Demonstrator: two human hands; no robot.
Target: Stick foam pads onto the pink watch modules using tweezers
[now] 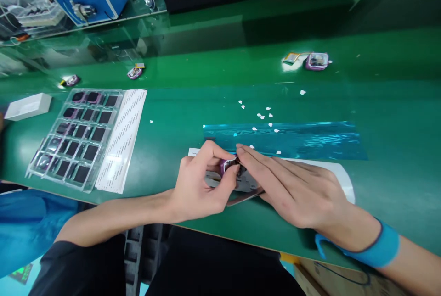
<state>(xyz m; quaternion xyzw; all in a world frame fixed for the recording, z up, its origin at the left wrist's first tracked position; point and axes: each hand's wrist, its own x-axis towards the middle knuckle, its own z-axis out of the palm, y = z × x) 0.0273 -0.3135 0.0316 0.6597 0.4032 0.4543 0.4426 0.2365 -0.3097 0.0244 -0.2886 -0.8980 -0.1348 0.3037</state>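
My left hand (203, 183) pinches a small purple-rimmed smartwatch case (225, 165) between thumb and fingers, with its open inside partly visible. Against the case's right side rest the fingertips of my right hand (299, 190), which wears a blue wrist strap (375, 245). From under that palm a slim metal tool, which looks like tweezers (244, 196), sticks out to the lower left. My right thumb and the tool's tip are hidden. Beneath both hands lies a white sheet (339, 181), and just beyond them a shiny blue film strip (310, 140).
Small white stickers (270, 115) are scattered on the green bench (193, 108). Further back sit opened watch cases (317, 61) with batteries attached. At left are a clear tray (93, 167) of watch parts, a printed label sheet (120, 149) and a white box (29, 106).
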